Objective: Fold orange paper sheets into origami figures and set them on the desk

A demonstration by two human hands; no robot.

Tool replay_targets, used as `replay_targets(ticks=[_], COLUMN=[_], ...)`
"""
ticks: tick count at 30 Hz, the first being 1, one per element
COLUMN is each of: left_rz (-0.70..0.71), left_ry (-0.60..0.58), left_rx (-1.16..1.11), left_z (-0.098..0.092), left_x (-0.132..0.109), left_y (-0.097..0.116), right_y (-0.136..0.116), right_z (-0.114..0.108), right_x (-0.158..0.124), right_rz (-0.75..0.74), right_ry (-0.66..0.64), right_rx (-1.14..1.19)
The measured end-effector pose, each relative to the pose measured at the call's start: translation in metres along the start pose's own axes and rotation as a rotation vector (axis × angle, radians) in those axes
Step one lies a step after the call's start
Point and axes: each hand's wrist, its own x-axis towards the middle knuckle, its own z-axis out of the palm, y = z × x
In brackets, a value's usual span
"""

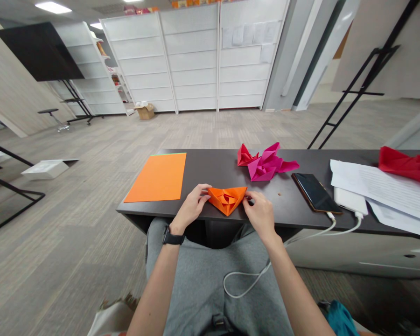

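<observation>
Between my two hands, at the front edge of the dark table, is a folded orange paper piece [227,199], pointed at the bottom with a layered pocket in its middle. My left hand [193,203] pinches its upper left corner between thumb and fingers. At the upper right corner, my right hand [259,210] grips the paper with thumb and forefinger, the other fingers curled. A stack of flat orange paper sheets [159,177] lies left of my left hand. Beyond the folded piece sit a magenta folded paper figure [269,163] and a red folded paper figure [245,156].
Right of my hand a phone [315,192] and a white power bank [350,200] lie on the table [210,163], with a white cable [243,273] hanging over my lap. Printed sheets [399,186] and a red item [408,164] lie at the far right.
</observation>
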Motion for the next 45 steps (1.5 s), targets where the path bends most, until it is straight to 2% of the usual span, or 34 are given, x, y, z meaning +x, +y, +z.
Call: replay_targets(ticks=[8, 12, 15, 19, 27, 30, 34, 39, 45], left_rz=[0.053, 0.023, -0.008, -0.020, -0.015, -0.017, -0.011, -0.020, -0.009], left_ry=[-0.077, -0.109, -0.105, -0.079, -0.053, -0.042, -0.039, -0.045, -0.051], left_rx=[0.008, 0.127, 0.213, 0.234, 0.240, 0.248, 0.257, 0.248, 0.222], left_z=[0.000, 0.000, 0.001, 0.004, 0.004, 0.004, 0.004, 0.003, 0.004], left_x=[-0.003, -0.002, -0.001, 0.001, 0.001, 0.001, 0.001, 0.000, 0.000], left_y=[0.003, 0.007, 0.010, 0.012, 0.010, 0.008, 0.009, 0.011, 0.012], right_y=[-0.004, -0.002, -0.001, 0.003, 0.010, 0.005, -0.014, -0.039, -0.039], right_z=[-0.004, -0.012, -0.019, -0.019, -0.011, -0.016, -0.029, -0.034, -0.025], right_x=[-0.002, -0.002, 0.000, 0.000, -0.002, -0.003, 0.001, 0.014, 0.021], right_rz=[0.116, 0.023, -0.088, -0.084, -0.027, -0.092, -0.284, -0.446, -0.432], right_ry=[0.002, 0.029, -0.057, -0.211, -0.265, -0.204, -0.070, -0.182, -0.259], right_rx=[0.177, 0.258, 0.281, 0.251, 0.183, 0.203, 0.115, -0.127, -0.180])
